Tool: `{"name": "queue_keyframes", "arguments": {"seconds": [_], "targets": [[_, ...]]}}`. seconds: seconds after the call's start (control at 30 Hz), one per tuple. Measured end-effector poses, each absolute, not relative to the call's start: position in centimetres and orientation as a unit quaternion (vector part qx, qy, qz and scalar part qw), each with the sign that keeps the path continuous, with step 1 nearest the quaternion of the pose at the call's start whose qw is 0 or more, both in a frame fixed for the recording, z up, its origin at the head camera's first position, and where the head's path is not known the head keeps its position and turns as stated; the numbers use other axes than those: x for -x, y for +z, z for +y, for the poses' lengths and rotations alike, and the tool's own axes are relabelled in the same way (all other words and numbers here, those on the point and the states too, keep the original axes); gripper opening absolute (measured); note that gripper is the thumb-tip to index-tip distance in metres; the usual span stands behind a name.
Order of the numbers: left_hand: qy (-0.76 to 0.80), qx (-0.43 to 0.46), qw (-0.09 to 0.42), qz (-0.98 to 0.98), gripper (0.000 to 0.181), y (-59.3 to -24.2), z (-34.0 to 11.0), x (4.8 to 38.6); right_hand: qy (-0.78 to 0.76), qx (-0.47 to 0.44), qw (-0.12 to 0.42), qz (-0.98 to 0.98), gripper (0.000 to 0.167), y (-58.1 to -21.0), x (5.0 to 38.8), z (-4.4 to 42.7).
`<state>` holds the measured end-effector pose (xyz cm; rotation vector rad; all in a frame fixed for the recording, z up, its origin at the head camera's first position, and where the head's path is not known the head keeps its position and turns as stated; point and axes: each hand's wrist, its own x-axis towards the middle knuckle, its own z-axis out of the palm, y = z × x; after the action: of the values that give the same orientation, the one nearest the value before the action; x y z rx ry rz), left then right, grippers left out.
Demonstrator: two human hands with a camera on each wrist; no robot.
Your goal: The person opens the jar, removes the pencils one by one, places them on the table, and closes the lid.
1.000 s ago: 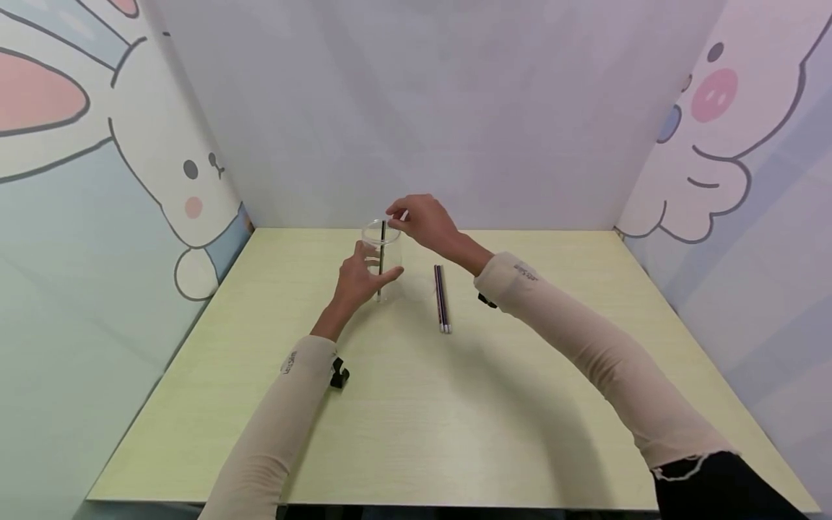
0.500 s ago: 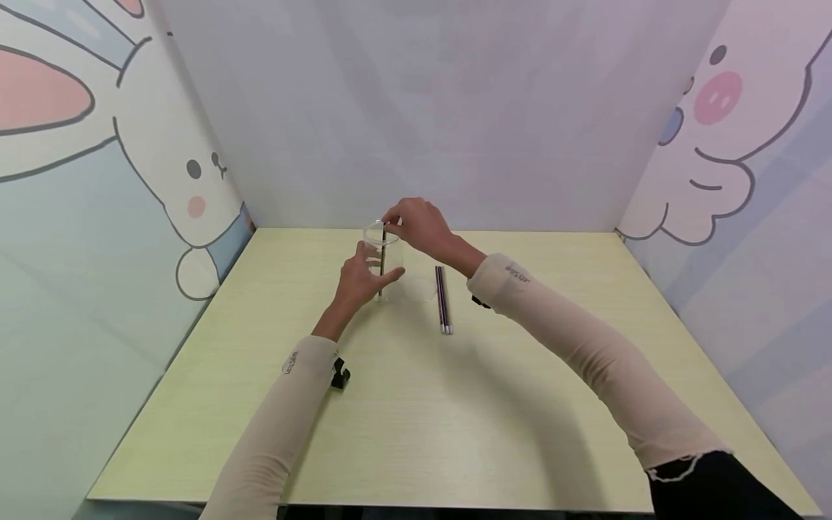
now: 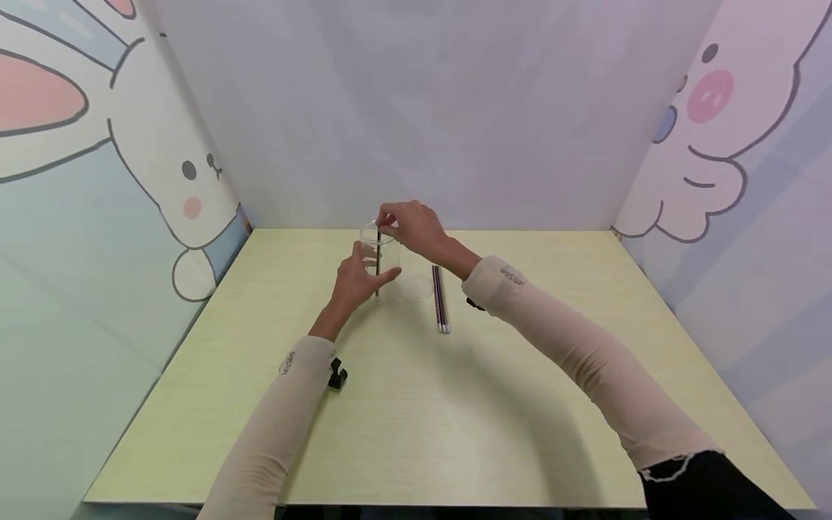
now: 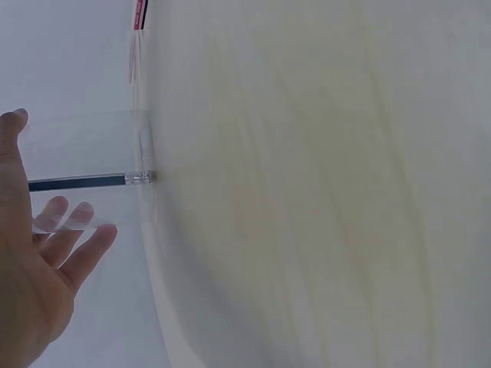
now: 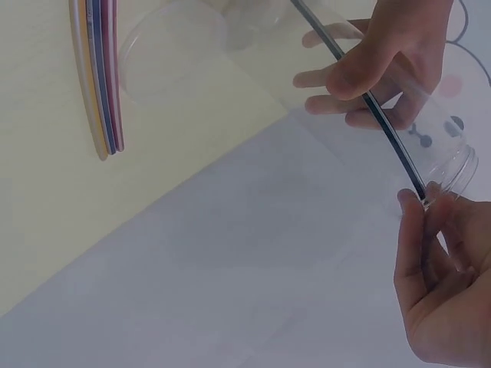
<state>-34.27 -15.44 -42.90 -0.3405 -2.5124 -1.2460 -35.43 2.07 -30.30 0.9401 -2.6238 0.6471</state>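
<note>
A clear, open-topped jar (image 3: 391, 254) stands upright near the back of the table. My left hand (image 3: 354, 282) holds it from the left, thumb and fingers spread round its wall. Inside is a dark pencil (image 5: 395, 142), near upright, its silver end (image 4: 138, 178) down by the jar's base. At the jar's mouth, my right hand (image 3: 416, 227) pinches the pencil's top between thumb and fingers, as the right wrist view shows. Several pencils (image 3: 440, 300) lie side by side on the table, right of the jar.
A clear round lid (image 3: 416, 289) lies flat between the jar and the loose pencils. The pale wood-look table (image 3: 552, 347) meets a grey back wall (image 3: 429, 108) just behind the jar. Side panels with cartoon animals (image 3: 162, 144) flank it.
My right hand has shifted slightly left and down, and its fingertips have come onto the top of the pencil in the jar. My left hand keeps its place on the jar.
</note>
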Motion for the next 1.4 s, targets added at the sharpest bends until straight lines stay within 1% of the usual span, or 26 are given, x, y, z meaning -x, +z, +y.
{"name": "queue_keyframes", "arguments": {"seconds": [0.33, 0.67, 1.07, 1.4], "targets": [[-0.436, 0.122, 0.156, -0.878, 0.085, -42.90, -15.57, 34.14, 0.258, -0.306, 0.123, -0.908, 0.009, -30.66, 35.35, 1.91], [-0.432, 0.119, 0.154, -0.880, 0.081, -42.94, -15.67, 34.14, 0.267, -0.303, 0.116, -0.907, 0.019, -30.88, 35.36, 1.71], [-0.435, 0.114, 0.153, -0.880, 0.080, -42.74, -15.69, 34.16, 0.267, -0.299, 0.104, -0.910, 0.016, -30.68, 35.38, 1.69], [-0.437, 0.122, 0.152, -0.878, 0.083, -43.03, -15.74, 34.43, 0.277, -0.297, 0.103, -0.908, 0.022, -30.95, 35.61, 1.78]]}}
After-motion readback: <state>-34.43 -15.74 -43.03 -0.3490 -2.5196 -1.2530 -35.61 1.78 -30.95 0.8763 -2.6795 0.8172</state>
